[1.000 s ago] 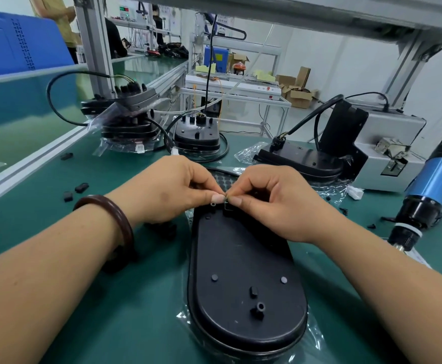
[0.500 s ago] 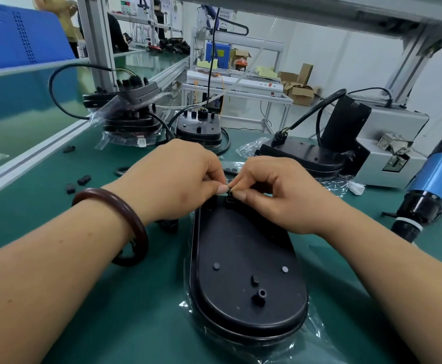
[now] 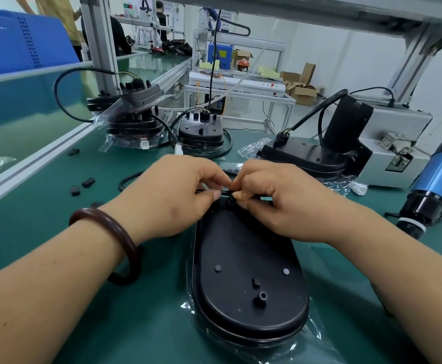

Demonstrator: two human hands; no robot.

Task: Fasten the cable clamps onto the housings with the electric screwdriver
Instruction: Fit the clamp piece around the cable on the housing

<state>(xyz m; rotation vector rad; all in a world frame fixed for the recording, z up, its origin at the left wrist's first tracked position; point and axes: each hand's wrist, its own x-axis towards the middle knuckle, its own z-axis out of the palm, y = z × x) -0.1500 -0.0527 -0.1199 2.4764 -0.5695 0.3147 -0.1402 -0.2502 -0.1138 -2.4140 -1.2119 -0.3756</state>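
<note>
A black oval housing (image 3: 248, 279) lies flat on clear plastic on the green mat in front of me. At its far end my left hand (image 3: 172, 198) and my right hand (image 3: 275, 203) meet, fingertips pinched together on a small black cable clamp (image 3: 230, 196). A thin black cable runs out from under my left hand. The blue and black electric screwdriver (image 3: 435, 185) hangs at the right edge, held by neither hand.
More black housings with cables (image 3: 133, 119) (image 3: 201, 132) (image 3: 304, 156) stand behind my hands. A grey screw feeder box (image 3: 396, 143) sits at the right. Small loose black clamps (image 3: 81, 186) lie on the mat at the left. An aluminium rail (image 3: 30, 164) borders the left side.
Both hands stay pinched at the housing's far end; the fingertips have shifted slightly on the clamp. The view has tilted a little, so the housing sits lower in frame.
</note>
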